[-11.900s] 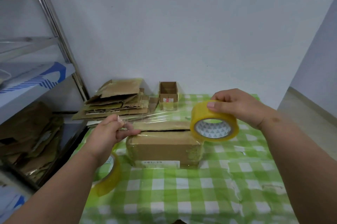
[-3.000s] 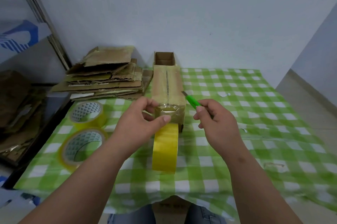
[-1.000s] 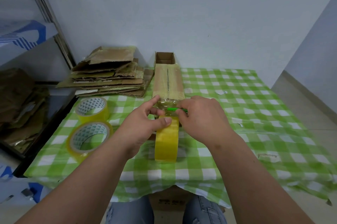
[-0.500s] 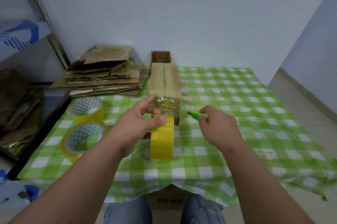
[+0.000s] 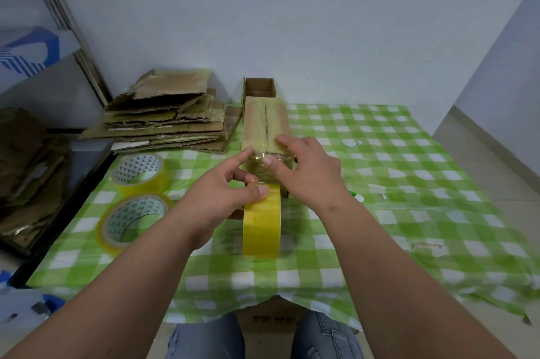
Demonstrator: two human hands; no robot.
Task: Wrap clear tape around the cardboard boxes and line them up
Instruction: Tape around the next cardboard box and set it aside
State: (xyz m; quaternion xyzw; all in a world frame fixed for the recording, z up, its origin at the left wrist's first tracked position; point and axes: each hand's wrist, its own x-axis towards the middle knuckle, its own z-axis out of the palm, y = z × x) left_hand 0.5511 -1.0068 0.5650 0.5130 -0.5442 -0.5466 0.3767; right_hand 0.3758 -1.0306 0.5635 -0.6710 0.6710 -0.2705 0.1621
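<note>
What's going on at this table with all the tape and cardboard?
A person is taping up a long cardboard box lying on a green checked tablecloth. Their left hand holds a yellow tape roll upright at the box's near end, while the right hand presses the tape onto that end. Two spare tape rolls lie to the left, a small open box stands behind, beside a stack of flattened cardboard.

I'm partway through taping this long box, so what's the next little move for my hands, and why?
Probably smooth the loose tape end down with the right hand. It already rests on the near end of the long cardboard box, where the tape looks crinkled, while the left hand holds the upright yellow tape roll just below.
</note>
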